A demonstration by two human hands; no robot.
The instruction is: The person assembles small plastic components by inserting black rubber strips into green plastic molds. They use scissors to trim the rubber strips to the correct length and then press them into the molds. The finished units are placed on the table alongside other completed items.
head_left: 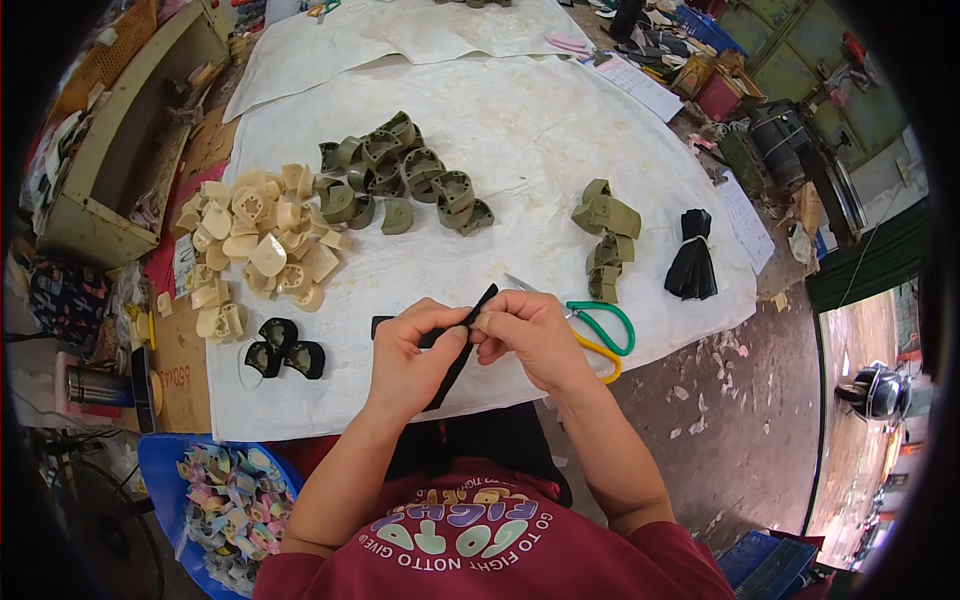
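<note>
White cloth (500, 160) covers the table. Black strip (457, 372) runs slantwise between your fingertips, pinched by left hand (410, 350) and right hand (530, 335). Hands nearly touching, forearms angled inward. Front edge is near the strip's lower end; scissors (629, 328) sit just beside your right hand; bare cloth ahead.

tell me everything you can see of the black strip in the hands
The black strip is long, narrow and dull, perhaps fabric. The left hand and right hand pinch it between thumbs and fingers, hiding part of it. It slants above the white cloth, its upper end pointing up and rightward, the lower part running down-left toward the cloth's near edge. Black also shows beside the left hand; whether that belongs to it, I can't tell.
</note>
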